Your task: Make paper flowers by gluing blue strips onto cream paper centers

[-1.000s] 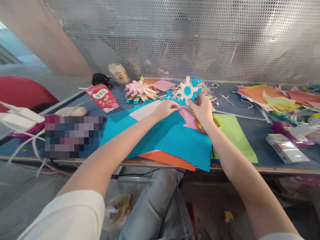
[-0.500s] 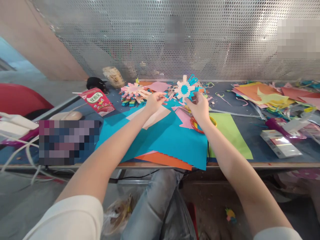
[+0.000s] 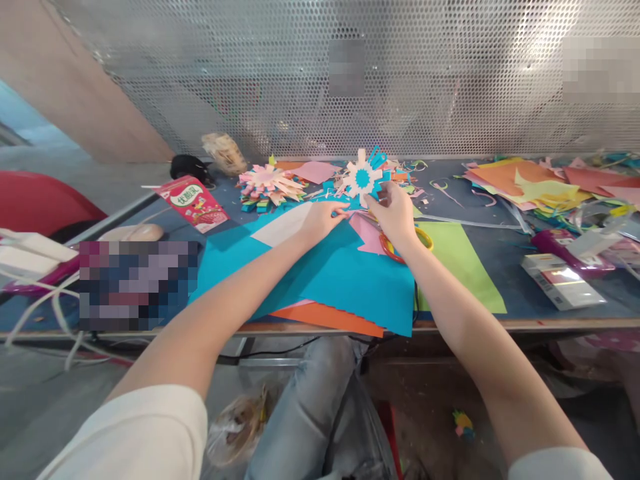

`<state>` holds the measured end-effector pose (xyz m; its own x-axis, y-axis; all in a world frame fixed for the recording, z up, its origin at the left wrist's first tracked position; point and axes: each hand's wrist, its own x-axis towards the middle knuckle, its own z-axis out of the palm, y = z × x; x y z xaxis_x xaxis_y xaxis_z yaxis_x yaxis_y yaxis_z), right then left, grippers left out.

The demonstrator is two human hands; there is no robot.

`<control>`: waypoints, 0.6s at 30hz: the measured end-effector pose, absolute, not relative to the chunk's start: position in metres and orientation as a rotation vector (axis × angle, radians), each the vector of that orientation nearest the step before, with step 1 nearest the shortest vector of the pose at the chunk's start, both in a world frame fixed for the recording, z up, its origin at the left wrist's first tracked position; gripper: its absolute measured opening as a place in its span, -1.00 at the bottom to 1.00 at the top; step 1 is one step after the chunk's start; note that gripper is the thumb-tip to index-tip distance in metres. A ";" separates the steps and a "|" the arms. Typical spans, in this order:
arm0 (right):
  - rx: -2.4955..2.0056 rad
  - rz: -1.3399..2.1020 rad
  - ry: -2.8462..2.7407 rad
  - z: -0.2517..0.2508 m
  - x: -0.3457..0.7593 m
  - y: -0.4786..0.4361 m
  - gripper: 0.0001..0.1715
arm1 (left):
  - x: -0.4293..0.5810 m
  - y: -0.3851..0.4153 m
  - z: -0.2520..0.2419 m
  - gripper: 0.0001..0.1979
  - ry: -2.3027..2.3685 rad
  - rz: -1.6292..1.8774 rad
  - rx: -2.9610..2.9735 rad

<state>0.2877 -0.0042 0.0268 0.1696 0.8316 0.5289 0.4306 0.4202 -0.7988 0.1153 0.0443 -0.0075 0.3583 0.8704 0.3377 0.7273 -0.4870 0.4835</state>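
My right hand (image 3: 395,212) pinches the edge of a paper flower (image 3: 355,185) that has pale strips around a blue centre, with blue pieces behind it. My left hand (image 3: 323,219) is just below and left of the flower, its fingers closed together low over the blue paper sheet (image 3: 320,287); whatever lies between them is too small to make out. Scissors with red and yellow handles (image 3: 421,237) lie under my right hand, partly hidden by it. By my left hand are a pale paper piece (image 3: 280,225) and, under the scissors, a pink piece (image 3: 367,235).
A pile of cut paper flowers (image 3: 270,187) stands behind my left hand. A red drink carton (image 3: 193,204) lies to the left. Green paper (image 3: 457,267), a white box (image 3: 563,281) and coloured scraps (image 3: 530,183) lie to the right. A perforated metal panel (image 3: 300,127) closes the back.
My left hand has moved right and down, closer to the flower and scissors, its fingers drawn together. The flower in my right hand has shifted slightly left.
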 end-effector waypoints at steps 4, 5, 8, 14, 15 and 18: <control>-1.207 0.399 -1.461 0.028 0.287 -0.006 -0.85 | 0.122 0.053 -0.010 -0.73 1.461 0.809 2.451; -1.229 0.394 -1.453 0.029 0.287 -0.006 -0.84 | 0.122 0.056 -0.012 -0.75 1.458 0.821 2.448; -1.259 0.388 -1.437 0.029 0.288 -0.004 -0.82 | 0.120 0.063 -0.015 -0.80 1.469 0.884 2.414; -1.227 0.438 -1.421 0.027 0.290 -0.001 -0.79 | 0.113 0.064 -0.013 -0.86 1.175 1.185 1.760; -1.231 0.437 -1.420 0.027 0.289 -0.001 -0.79 | 0.111 0.064 -0.011 -0.86 1.121 1.184 1.646; -1.247 0.426 -1.436 0.028 0.289 -0.003 -0.81 | 0.100 0.062 0.001 -0.87 0.970 1.176 1.322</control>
<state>0.2889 -0.0027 0.0280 0.1917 0.8486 0.4932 0.4424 0.3738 -0.8152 0.1005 0.0618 0.0014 0.1826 0.9767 0.1129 -0.0741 -0.1008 0.9921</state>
